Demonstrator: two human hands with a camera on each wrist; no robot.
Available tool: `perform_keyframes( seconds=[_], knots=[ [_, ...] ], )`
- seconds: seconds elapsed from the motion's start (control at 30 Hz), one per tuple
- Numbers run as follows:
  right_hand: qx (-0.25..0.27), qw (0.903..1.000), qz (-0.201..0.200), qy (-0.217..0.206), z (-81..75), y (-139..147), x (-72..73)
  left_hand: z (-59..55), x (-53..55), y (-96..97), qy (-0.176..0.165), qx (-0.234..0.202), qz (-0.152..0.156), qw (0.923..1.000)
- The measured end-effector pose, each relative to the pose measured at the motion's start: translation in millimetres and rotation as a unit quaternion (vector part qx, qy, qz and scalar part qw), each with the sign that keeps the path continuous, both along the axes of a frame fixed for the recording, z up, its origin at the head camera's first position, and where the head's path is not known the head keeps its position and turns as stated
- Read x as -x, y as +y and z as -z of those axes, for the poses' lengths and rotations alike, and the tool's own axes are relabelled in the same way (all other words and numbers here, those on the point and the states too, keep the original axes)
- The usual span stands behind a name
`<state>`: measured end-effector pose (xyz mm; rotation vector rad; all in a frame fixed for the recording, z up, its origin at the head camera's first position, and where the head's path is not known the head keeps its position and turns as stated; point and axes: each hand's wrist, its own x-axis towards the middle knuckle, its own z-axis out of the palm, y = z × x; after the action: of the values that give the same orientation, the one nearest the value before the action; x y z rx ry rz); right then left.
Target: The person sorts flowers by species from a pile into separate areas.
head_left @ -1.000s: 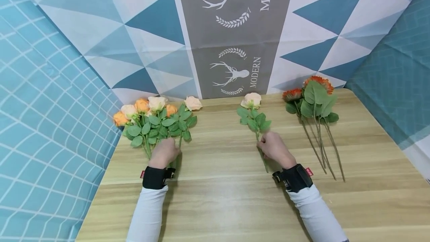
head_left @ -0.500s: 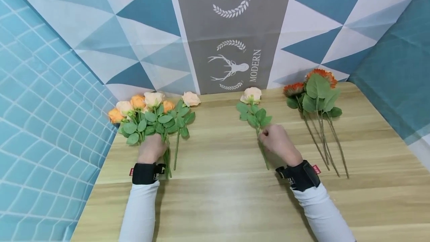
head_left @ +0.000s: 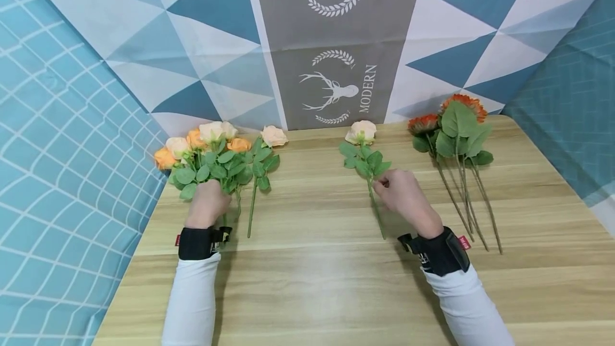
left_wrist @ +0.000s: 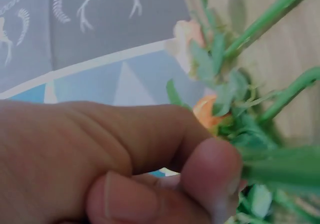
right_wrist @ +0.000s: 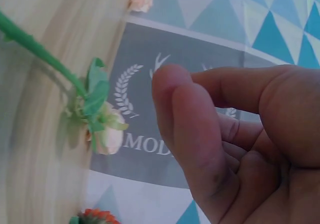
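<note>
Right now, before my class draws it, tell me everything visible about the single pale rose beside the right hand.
The single pale rose lies on the table, bloom toward the deer-print backdrop, stem running toward the camera. Its layered cream-peach petals look like fabric; green leaves cluster below the bloom, and the thin green stem looks like plastic with small bumps. The right hand is close beside it, but the right wrist view shows its fingertips apart from the stem.

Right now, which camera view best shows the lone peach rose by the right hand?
The head view: it shows the peach rose from bloom to stem tip. In the right wrist view, leaves partly cover its bloom and the frame cuts its stem; the left wrist view misses its bloom.
</note>
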<state>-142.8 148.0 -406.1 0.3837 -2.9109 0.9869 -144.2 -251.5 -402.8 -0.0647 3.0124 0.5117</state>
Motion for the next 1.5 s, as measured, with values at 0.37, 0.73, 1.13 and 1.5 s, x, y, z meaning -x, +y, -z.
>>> perform_keyframes(
  seconds=[0.37, 0.73, 1.13, 1.5],
  knots=[
    [0.019, 0.9983, -0.045, 0.034, -18.0, -13, -15.3, -24.1, -16.3, 21.7, 0.183, -0.032, 0.021, 0.9824],
    [0.137, 0.9817, -0.131, 0.018, -28.7, -43, -43.1, -41.0, -38.0, 91.5, 0.350, -0.157, 0.119, 0.9157],
    [0.135, 0.9715, -0.194, -0.015, -31.1, -59, -59.0, -21.8, -60.0, 163.1, 0.311, -0.288, 0.250, 0.8706],
    [0.107, 0.9779, -0.171, -0.054, -16.3, -52, -43.8, -19.9, -57.5, 160.9, 0.297, -0.205, 0.242, 0.9008]
  ],
)
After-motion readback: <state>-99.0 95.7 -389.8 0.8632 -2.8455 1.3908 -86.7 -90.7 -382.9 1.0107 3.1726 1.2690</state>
